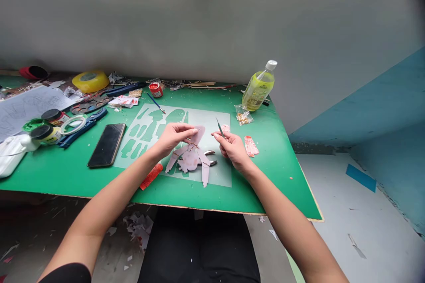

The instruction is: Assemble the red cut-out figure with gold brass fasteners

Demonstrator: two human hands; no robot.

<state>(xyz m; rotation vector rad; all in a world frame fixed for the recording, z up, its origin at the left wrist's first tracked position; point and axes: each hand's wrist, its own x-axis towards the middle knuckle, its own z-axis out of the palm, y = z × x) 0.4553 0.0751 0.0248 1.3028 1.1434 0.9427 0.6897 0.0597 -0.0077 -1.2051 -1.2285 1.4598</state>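
Left hand (177,137): thumb and fingers pinch the upper part of the pink paper figure (190,158). The figure hangs below this grip, over the white stencil sheet (222,174) on the green table (275,154); contact between its lower parts and the sheet cannot be confirmed. Right hand (234,148): fingers pinch a thin pointed tool (220,127), tip upward and apart from the figure.

Caution — possible faults:
1. Slip of the tool. The narrow shaft offers little to hold; if it turned, the tip could prick the left fingers or pierce the figure off its mark.
2. Torn joint. The limbs appear to be fastened at small points; a pull on one limb could rip the paper there.
3. Snagging. The pliers (212,162) lie partly behind the figure and could catch a limb.
4. Spillage. A knock to the bag of small gold-coloured parts (245,117) could scatter them.

Labels: the yellow-green bottle (259,88) carries printing — too small to read. Lettering on the paint jars (46,132) is likewise illegible. No brand can be made out.
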